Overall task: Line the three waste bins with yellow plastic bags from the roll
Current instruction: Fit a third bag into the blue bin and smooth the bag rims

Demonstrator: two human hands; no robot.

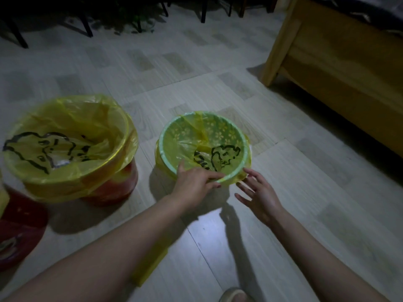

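A small green bin (162, 136) stands on the floor at the centre, with a yellow bag (197, 127) printed in black folded over its rim. My left hand (195, 182) pinches the bag against the bin's near rim. My right hand (259, 192) hovers just right of it, fingers spread, fingertips near the bag's overhang. To the left stands a larger red bin (113, 188) lined with a yellow bag (65, 131). A third red bin (19, 227) shows at the left edge. The folded yellow bag roll (150, 271) lies on the floor under my left forearm.
A wooden bed frame (331, 59) fills the right side. Dark chair legs (87, 25) and a plant stand along the far edge. My foot in a shoe (234, 296) shows at the bottom. The floor is pale wood-pattern tile.
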